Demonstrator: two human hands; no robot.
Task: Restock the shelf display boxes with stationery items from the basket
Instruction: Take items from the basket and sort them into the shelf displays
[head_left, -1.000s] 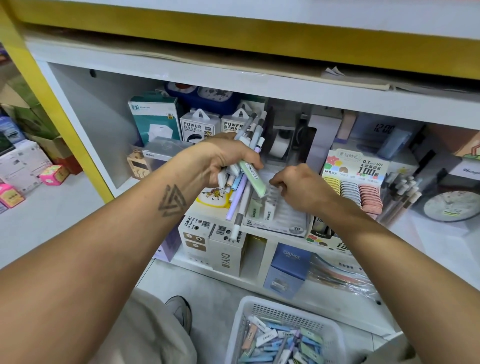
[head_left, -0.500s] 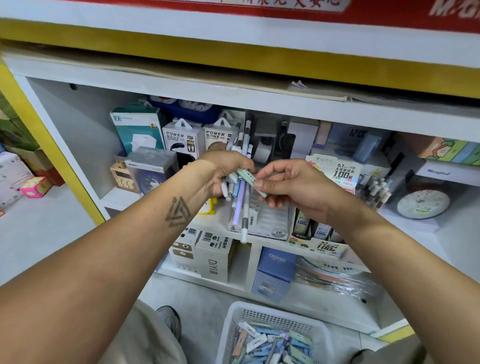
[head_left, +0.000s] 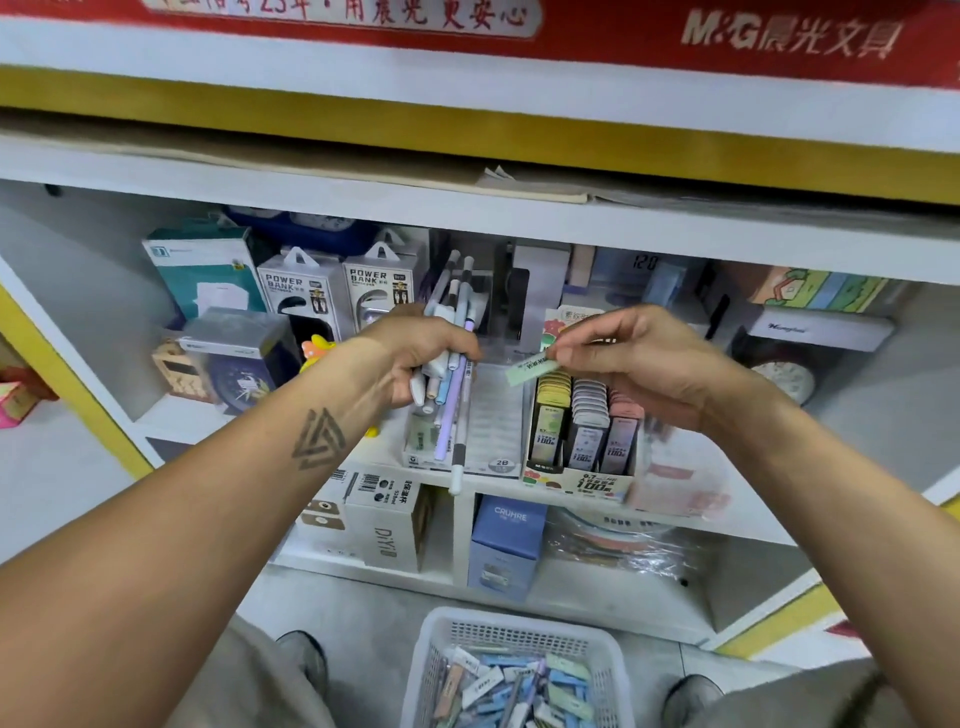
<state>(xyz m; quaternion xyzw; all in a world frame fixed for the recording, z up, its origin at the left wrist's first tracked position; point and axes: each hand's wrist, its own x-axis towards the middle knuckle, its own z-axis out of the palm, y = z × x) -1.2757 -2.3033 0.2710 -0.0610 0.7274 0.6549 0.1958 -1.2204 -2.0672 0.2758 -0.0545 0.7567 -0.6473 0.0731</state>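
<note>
White shop shelving fills the view. Your right hand (head_left: 644, 364) pinches a pale green flat lead case (head_left: 531, 370) above the white 2B display box (head_left: 493, 421); your left hand (head_left: 421, 353) grips a bundle of pastel pens (head_left: 453, 364). Below, the white mesh basket (head_left: 519, 636) holds more cases.

The basket (head_left: 519, 639) at six o'clock is cut off by the bottom edge, so its near half is unseen. The pens (head_left: 451, 364) pass through the closed left hand (head_left: 415, 353), their middles hidden. At four o'clock a pink box (head_left: 675, 483) is too blurred to read. The red banner (head_left: 779, 36) at twelve o'clock is cropped by the top edge.
</note>
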